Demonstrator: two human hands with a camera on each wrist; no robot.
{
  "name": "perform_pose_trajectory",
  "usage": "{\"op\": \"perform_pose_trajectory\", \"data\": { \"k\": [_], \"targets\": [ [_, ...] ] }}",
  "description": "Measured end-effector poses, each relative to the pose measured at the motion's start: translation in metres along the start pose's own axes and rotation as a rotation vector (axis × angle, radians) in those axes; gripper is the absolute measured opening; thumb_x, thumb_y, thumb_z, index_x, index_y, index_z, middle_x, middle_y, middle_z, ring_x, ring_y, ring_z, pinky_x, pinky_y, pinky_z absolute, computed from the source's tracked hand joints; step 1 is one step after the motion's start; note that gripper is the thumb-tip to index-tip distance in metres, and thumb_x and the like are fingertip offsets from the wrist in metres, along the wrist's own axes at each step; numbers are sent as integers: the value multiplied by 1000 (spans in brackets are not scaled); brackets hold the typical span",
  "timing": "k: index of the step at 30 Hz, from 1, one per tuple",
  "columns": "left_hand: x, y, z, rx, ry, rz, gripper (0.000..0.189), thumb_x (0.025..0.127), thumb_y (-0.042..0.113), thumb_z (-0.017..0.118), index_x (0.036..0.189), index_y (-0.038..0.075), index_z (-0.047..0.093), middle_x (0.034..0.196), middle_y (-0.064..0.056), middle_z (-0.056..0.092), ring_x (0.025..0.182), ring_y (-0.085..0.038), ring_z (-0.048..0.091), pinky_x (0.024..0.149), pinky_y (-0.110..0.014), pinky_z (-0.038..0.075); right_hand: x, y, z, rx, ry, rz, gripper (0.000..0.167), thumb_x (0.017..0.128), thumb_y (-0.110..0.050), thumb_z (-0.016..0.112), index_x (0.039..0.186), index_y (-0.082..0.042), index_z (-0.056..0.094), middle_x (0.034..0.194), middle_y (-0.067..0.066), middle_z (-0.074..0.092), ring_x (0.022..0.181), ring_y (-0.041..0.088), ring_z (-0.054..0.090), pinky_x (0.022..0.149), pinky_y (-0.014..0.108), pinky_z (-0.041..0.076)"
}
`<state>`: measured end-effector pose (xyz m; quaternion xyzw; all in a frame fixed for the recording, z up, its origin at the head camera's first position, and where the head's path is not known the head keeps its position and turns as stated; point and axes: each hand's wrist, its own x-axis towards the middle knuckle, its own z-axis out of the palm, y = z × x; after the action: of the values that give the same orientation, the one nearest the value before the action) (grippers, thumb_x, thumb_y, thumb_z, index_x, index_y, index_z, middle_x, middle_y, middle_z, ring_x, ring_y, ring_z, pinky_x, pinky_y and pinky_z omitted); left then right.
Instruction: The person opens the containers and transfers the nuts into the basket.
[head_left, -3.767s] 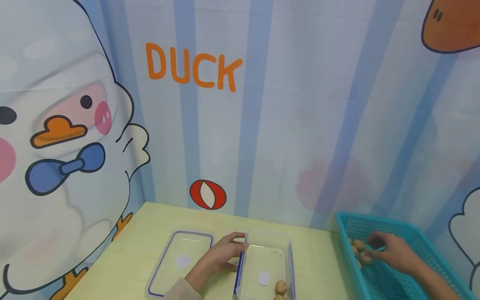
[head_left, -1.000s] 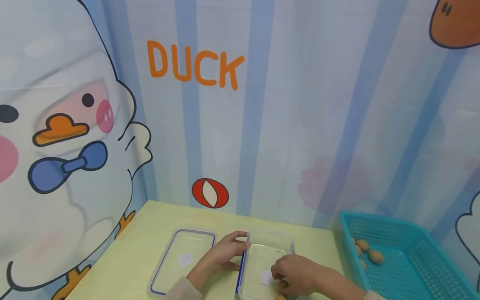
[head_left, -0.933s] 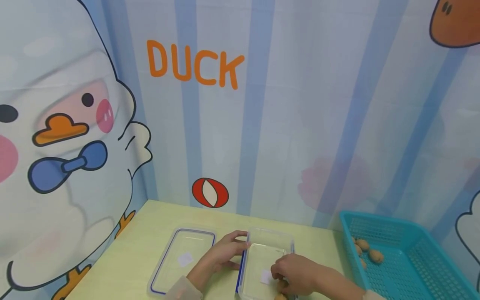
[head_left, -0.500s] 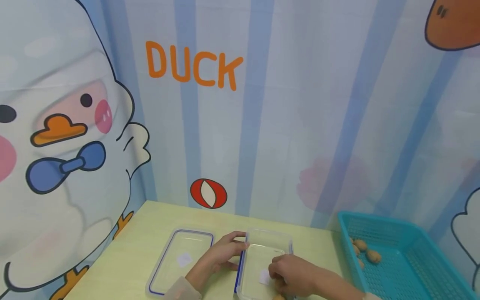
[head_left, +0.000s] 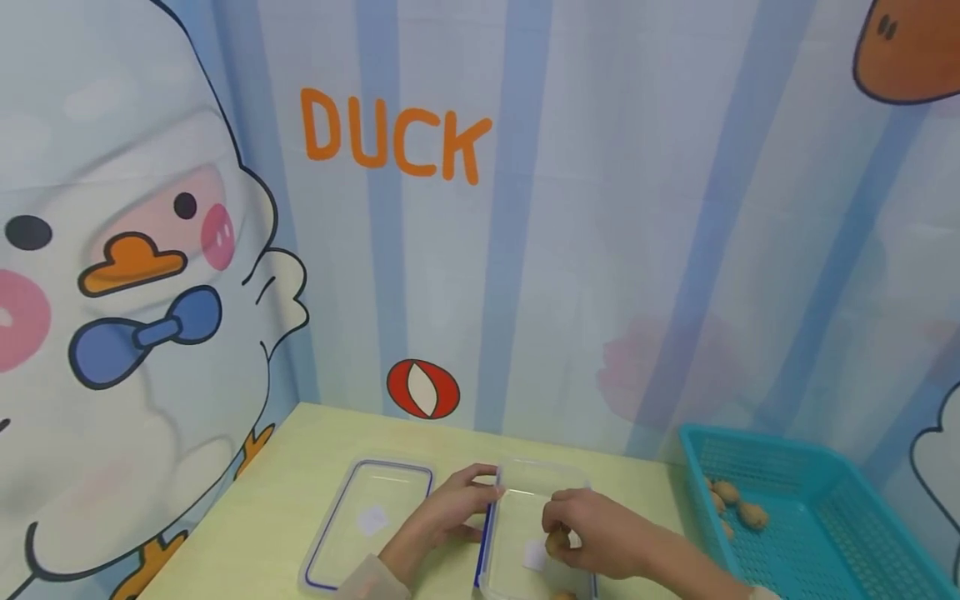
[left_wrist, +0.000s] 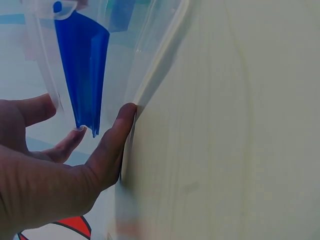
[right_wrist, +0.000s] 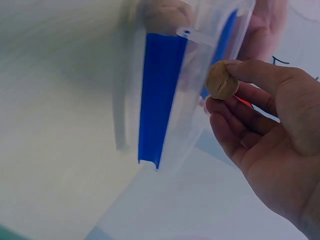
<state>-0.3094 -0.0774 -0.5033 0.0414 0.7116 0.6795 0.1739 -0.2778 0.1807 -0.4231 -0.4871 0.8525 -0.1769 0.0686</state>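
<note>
My right hand (head_left: 600,533) pinches a walnut (head_left: 557,542) over the clear plastic box (head_left: 525,521). In the right wrist view the walnut (right_wrist: 221,81) shows round and tan with a seam, between thumb and fingertips. Another walnut (head_left: 562,595) lies at the near end of the box, partly cut off by the frame. My left hand (head_left: 461,504) holds the box's left side. The left wrist view shows fingers at the rim and one digit low by the base, around a blue latch (left_wrist: 85,75) that hangs open.
A clear lid (head_left: 367,525) with a blue seal lies left of the box. At the right stands a turquoise basket (head_left: 817,492) with several walnuts (head_left: 752,515) along its left side. A printed duck curtain (head_left: 585,250) hangs behind the table (head_left: 637,483).
My right hand was in the basket, then low inside the box. Over the last half second it has risen with a walnut. My left hand has stayed on the box.
</note>
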Motion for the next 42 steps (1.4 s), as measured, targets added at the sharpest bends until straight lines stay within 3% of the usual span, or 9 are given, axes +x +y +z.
{"op": "perform_pose_trajectory", "data": {
  "k": [7,11,24,30,42],
  "targets": [
    [1,2,3,0,10,1,56,104,25,69,153,6,50,129,-15,63,121,-35,65,69,-38,58,-16,2,-29,61,98,-30,8,102,-12,73,99,-16,67,93,-11,64,84,0,61,75,24,57],
    [0,3,4,10,23,-13,55,104,25,69,153,7,51,130,-13,64,123,-36,63,69,-38,58,-28,8,-40,40,156,-15,8,102,-16,74,101,-18,67,95,-13,62,87,1,61,78,26,57],
    [0,-1,4,34,48,-24,54,104,25,69,152,8,53,133,-14,63,125,-39,62,72,-41,59,-66,23,-76,55,214,185,10,101,-29,76,108,-24,71,103,-14,65,93,4,64,80,29,58],
    [0,0,3,28,43,-25,53,104,25,69,152,9,53,133,-14,64,126,-38,61,71,-39,58,-86,36,-82,9,268,254,14,101,-37,74,109,-25,71,102,-16,64,93,3,64,79,29,58],
    [1,0,3,30,49,-26,52,103,25,71,150,10,55,132,-12,64,123,-36,62,70,-39,59,-119,63,-89,-24,337,354,17,101,-35,74,112,-21,72,103,-15,69,93,4,66,79,30,59]
  ]
}}
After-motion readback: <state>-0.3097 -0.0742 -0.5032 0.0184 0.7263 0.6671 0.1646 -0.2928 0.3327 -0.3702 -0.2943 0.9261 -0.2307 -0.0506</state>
